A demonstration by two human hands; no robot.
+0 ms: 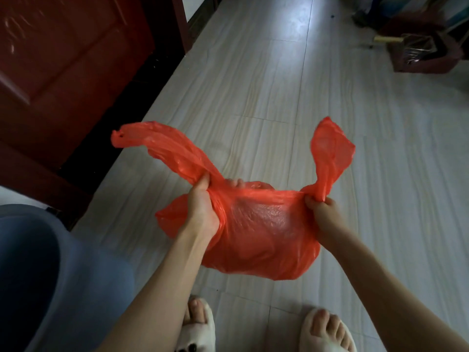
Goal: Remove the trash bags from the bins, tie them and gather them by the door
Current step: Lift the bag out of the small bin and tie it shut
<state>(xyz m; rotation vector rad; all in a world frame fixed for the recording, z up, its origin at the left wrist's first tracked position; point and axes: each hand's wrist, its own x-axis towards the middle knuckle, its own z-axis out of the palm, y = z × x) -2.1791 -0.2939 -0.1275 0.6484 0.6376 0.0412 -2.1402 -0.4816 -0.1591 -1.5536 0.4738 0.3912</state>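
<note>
pale wood-grain tile floor [266,97] with thin seams and a bright glare patch, two feet in white open-toe slippers [200,329] standing at the near edge, a dark reddish bin [426,55] resting at far right

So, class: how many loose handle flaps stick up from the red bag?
2. One handle flap trails up and to the left from the left hand; the other flap rises from the right hand. Both hands grip the red bag.
</note>
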